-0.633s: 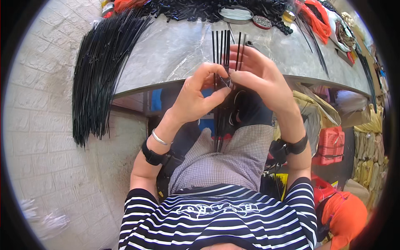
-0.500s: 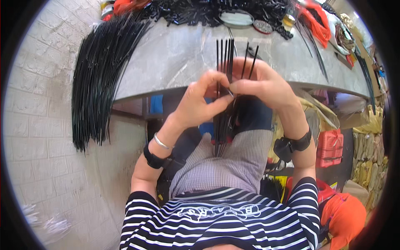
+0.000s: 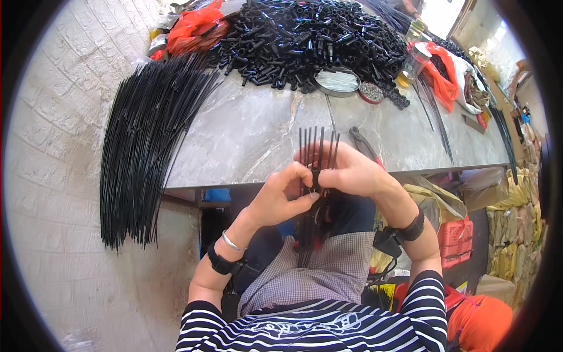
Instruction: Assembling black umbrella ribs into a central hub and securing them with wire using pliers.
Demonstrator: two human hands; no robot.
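Several thin black rods (image 3: pixel 310 139) stand fanned above my hands, over the table's near edge. Their lower ends run down between my legs, partly hidden. My right hand (image 3: pixel 359 171) is closed round the rods, its fingers behind them and its thumb in front. My left hand (image 3: pixel 282 190) pinches with thumb and forefinger at the black joint where the rods meet. A tiny pale bit shows at those fingertips, too small to name. Just beyond my right hand, pliers (image 3: pixel 365 144) with red handles lie on the grey table (image 3: pixel 246 132).
A large heap of short black tubes (image 3: pixel 305 44) covers the far table. Before it sit a round tin of pale pins (image 3: pixel 337 81) and a red-rimmed dish (image 3: pixel 371 92). Long black rods (image 3: pixel 146 146) hang over the left edge. A jar (image 3: pixel 414 63) stands right, near orange bags (image 3: pixel 443 82).
The view has tilted up, showing more of the table and the tube heap. The fanned rods have come closer together in my right hand. My left hand still pinches at their joint.
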